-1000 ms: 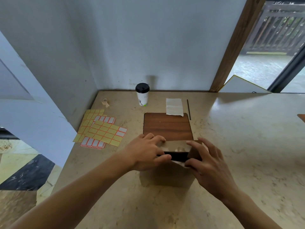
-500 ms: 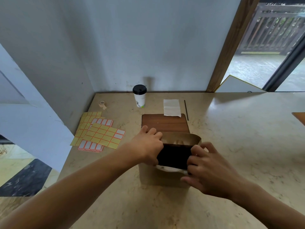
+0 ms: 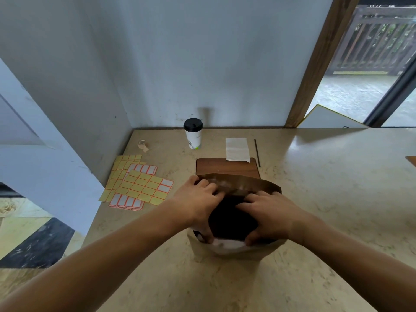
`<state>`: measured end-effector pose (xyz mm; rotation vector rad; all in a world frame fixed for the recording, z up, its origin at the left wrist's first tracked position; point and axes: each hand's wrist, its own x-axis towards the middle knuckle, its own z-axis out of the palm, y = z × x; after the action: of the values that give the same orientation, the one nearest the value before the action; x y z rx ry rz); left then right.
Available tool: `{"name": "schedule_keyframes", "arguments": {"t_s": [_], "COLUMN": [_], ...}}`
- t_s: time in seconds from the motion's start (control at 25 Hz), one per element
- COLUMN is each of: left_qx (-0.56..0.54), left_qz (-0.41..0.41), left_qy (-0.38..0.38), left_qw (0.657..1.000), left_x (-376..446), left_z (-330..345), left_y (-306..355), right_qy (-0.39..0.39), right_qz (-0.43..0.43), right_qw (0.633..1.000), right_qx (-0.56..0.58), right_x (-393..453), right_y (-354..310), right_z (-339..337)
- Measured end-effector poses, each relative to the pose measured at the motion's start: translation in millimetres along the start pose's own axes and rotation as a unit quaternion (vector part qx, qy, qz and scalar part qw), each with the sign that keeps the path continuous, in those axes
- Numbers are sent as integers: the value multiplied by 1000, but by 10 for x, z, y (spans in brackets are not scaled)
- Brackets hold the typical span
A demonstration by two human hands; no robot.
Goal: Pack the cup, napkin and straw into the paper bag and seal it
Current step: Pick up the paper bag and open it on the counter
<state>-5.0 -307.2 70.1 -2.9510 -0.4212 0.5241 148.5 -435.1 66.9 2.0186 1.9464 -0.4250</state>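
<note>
Both hands grip the mouth of the paper bag (image 3: pixel 238 184) near centre of the counter (image 3: pixel 326 199). Left hand (image 3: pixel 198 201) holds the bag's left side, fingers curled over the far-left rim, thumb down on the near edge. Right hand (image 3: pixel 270 212) holds the right side, fingers spread over the rim into the opening, thumb pinching the near edge. Bag stands upright, mouth pulled wide, inside dark; contents cannot be made out, pale inner lining shows at the near lip.

Counter: beige stone, runs into a corner of grey walls at far left. Wooden post (image 3: pixel 315 68) rises at far right of the wall, with an open doorway to the right of it.

Brown wooden board (image 3: pixel 227 167) lies flat just beyond the bag, its near edge hidden by the bag's far rim.

Label sticker sheets (image 3: pixel 139 183), yellow and white with orange borders, overlapping in a loose pile left of the bag, apart from it.

White napkin (image 3: pixel 237 149), folded flat, far of the board, near edge overlapping the board's far edge.

Cup (image 3: pixel 193 134), white paper with black lid, upright, far centre near the wall, left of the napkin, well apart from the bag.

Straw (image 3: pixel 257 153), thin and dark, lying flat just right of the napkin, pointing near-far.

Tape roll (image 3: pixel 142 144), small and tan, far left near the wall, left of the cup.
</note>
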Motion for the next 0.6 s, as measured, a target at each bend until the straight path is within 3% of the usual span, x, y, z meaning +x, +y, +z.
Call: {"name": "schedule_keyframes", "arguments": {"t_s": [0.4, 0.6], "left_qx": [23, 98], "left_qz": [-53, -42], "left_qy": [-69, -33], "left_qw": [996, 994], "left_x": [-24, 190], "left_z": [-37, -43], "left_y": [-110, 139], "right_qy": [-4, -23], "right_qz": [-14, -4], "right_qw": [1000, 999], "right_qx": [20, 21], "right_x": [138, 258], "right_y": [163, 185], "right_z": [-91, -87]}}
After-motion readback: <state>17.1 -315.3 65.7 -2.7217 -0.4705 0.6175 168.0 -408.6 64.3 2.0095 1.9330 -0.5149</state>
